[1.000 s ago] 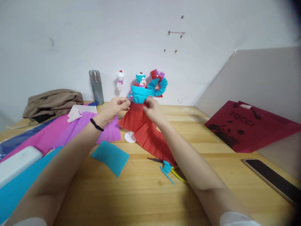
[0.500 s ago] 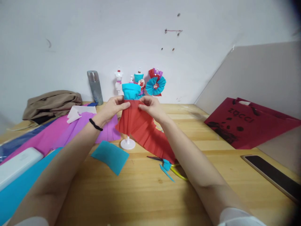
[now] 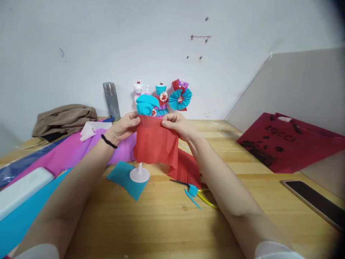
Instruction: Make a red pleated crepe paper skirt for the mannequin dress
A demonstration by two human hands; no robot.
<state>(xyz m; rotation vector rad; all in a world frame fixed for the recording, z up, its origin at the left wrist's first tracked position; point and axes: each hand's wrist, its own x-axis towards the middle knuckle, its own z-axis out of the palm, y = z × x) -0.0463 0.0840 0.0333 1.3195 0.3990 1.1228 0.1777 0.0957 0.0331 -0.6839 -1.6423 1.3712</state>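
Red crepe paper (image 3: 157, 140) is stretched between my hands, across the front of a small mannequin with a turquoise top (image 3: 147, 105) and a white round base (image 3: 139, 175). My left hand (image 3: 126, 126) pinches the paper's upper left edge. On the upper right, my right hand (image 3: 176, 125) pinches it between thumb and fingers. The paper hides the mannequin's lower body, and its loose end trails down to the table on the right. Under the base lies a turquoise paper piece (image 3: 121, 174). Scissors with yellow handles (image 3: 207, 199) lie partly beneath the red paper and my right forearm.
Dressed mannequins (image 3: 180, 97) stand by the wall beside a grey flask (image 3: 111, 100). Brown cloth (image 3: 64, 120), purple paper (image 3: 118, 151) and a white box-like object (image 3: 24, 192) are at left. At right are a red bag (image 3: 285, 144) and a phone (image 3: 315, 203).
The mannequin's base has come nearer and left, onto the turquoise piece, and its top tilts. The red paper is now spread wider and flatter, with my hands farther apart.
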